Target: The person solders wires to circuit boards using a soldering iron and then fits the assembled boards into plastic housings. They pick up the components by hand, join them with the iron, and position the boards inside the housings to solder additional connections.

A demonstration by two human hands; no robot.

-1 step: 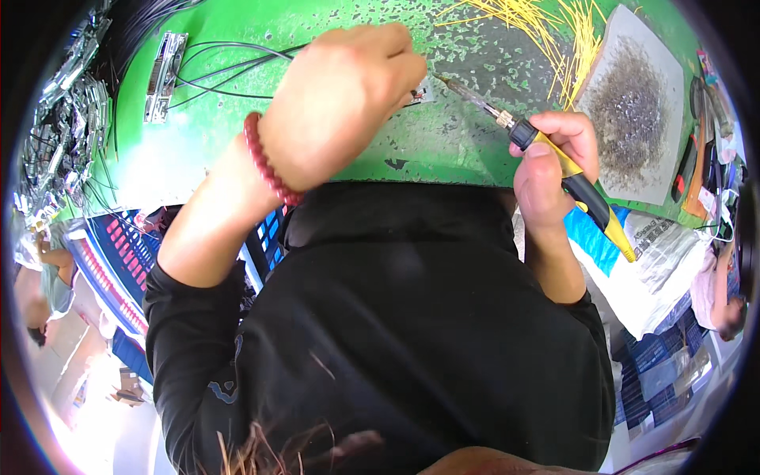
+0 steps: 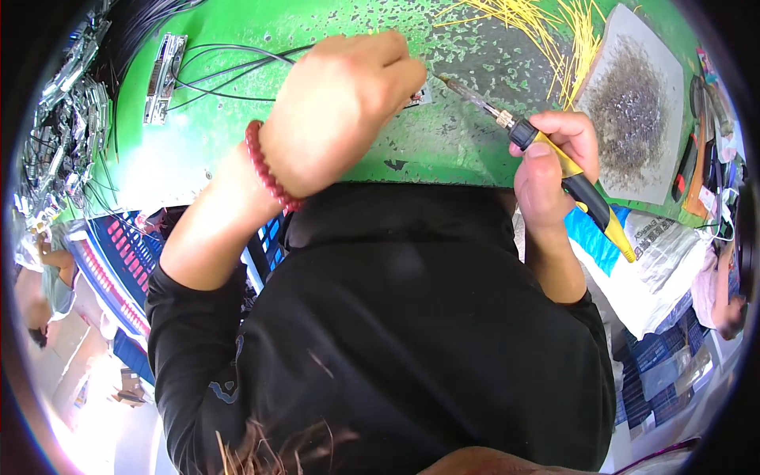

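My right hand (image 2: 550, 170) grips a yellow and black soldering iron (image 2: 583, 190) like a pen. Its tip points up and left, close to the fingers of my left hand (image 2: 346, 107). Over the green table, the left hand is closed with its back facing up, so whatever its fingers pinch is hidden. A small pale part (image 2: 422, 97) with dark and red spots peeks out beneath those fingers. Black cables (image 2: 229, 71) run from beneath the left hand toward a narrow metal-framed strip (image 2: 165, 77) lying to its left.
Thin yellow wires (image 2: 546, 43) lie at the far right of the green table (image 2: 451, 150), beside a pale board (image 2: 661, 174) covered with dark residue. Shiny metal parts (image 2: 67, 134) pile up at the left edge. Hand tools (image 2: 697, 158) lie at the right edge.
My left hand has shifted very slightly toward me, its fingers still closed. The right hand and the soldering iron hold the same position.
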